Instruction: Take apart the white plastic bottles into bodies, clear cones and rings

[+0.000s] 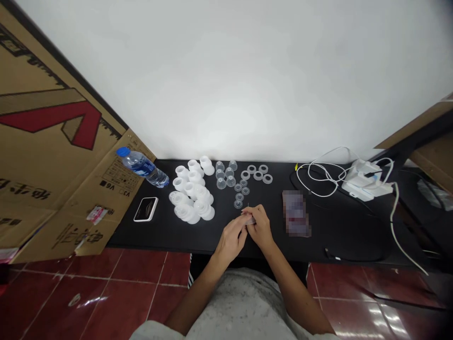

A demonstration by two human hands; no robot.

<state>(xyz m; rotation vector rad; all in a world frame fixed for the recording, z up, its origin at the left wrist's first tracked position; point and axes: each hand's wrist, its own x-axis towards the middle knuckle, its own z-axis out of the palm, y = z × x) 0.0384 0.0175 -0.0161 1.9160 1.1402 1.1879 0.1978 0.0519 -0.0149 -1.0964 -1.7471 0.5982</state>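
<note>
The fingers (238,223) of the person's left hand (228,239) and right hand (261,230) are bent narrowly around a translucent piece (251,220), holding it between them. It is small and greyish-clear, pale against the dark tabletop (198,237); the fingers cover most of it, so its full outline cannot be told. It sits to the right of the white plastic parts (201,192), a little nearer the person than most of them. Just right of those same white plastic parts stand clear domes (221,182); farther right lie small clear discs (238,204) with raised centres, then frosted rings (268,179) with open middles.
</note>
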